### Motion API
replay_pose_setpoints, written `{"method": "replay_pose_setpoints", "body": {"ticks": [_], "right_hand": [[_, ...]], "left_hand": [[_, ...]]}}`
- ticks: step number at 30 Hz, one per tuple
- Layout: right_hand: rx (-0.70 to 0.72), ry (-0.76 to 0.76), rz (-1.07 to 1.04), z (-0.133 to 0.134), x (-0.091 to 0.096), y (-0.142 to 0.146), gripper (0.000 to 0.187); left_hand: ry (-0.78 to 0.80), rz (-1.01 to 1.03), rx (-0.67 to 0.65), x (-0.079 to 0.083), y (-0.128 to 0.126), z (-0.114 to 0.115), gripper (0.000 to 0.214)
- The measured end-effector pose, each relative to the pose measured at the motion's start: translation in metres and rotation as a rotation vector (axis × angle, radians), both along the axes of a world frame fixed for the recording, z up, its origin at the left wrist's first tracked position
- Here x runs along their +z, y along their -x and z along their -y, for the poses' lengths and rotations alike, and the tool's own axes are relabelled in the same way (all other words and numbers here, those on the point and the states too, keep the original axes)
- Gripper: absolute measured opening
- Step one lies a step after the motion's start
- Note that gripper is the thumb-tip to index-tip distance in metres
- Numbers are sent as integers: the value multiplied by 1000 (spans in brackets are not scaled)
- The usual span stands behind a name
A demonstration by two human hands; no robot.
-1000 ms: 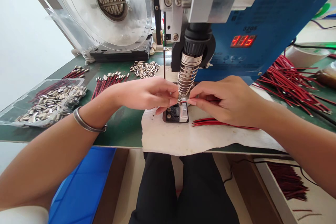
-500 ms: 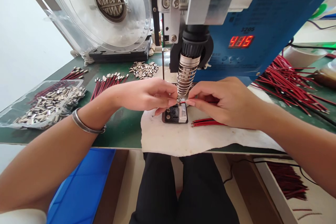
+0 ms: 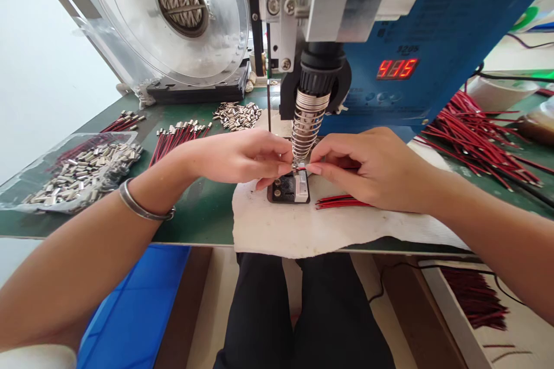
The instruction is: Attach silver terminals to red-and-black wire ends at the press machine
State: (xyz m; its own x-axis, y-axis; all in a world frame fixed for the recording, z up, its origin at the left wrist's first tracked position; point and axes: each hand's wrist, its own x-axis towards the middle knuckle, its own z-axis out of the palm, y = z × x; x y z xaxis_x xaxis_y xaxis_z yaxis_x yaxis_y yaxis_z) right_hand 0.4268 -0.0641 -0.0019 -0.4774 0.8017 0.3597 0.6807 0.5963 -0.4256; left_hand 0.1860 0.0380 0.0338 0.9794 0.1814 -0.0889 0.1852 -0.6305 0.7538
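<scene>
My left hand [image 3: 255, 157] is closed in a pinch at the left of a small black-and-white fixture [image 3: 302, 187]. A small silver metal part [image 3: 295, 168] shows at its fingertips, mostly hidden. From the right, my right hand [image 3: 367, 164] pinches a red-and-black wire [image 3: 302, 169], whose end meets the silver part over the white block. Directly above both sets of fingertips hangs the spring-wrapped soldering iron [image 3: 309, 121] of a bench machine. Whether its tip touches the joint cannot be made out. More red-and-black wires [image 3: 341, 202] lie on a white cloth [image 3: 277, 228] below my right hand.
A plastic tray [image 3: 130, 137] of silver parts sits left, near wires with silver ends [image 3: 182, 132] and a loose pile of silver parts [image 3: 237, 115]. The blue machine housing [image 3: 389, 29] stands behind. A large wire heap [image 3: 476, 132] lies right, with a white box [image 3: 450, 305] below.
</scene>
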Motion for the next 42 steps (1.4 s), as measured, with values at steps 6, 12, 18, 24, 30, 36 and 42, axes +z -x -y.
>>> {"method": "replay_pose_setpoints", "body": {"ticks": [6, 12, 18, 24, 30, 36, 42], "right_hand": [[-6, 10, -7, 0, 0, 0, 16], [1, 8, -10, 0, -1, 0, 17], [-5, 19, -4, -1, -1, 1, 18], [-10, 10, -3, 0, -1, 1, 17], [-14, 5, -2, 1, -1, 0, 17], [-19, 12, 3, 0, 0, 1, 17], [-14, 8, 5, 0, -1, 1, 17]], "left_hand": [[8, 16, -14, -2, 1, -1, 26], [8, 12, -11, -2, 0, -1, 26], [23, 19, -9, -3, 0, -2, 26], [36, 29, -16, -2, 0, -2, 25], [25, 24, -13, -1, 0, -1, 24], [17, 25, -20, -3, 0, -2, 25], [0, 9, -6, -2, 0, -2, 23]]}}
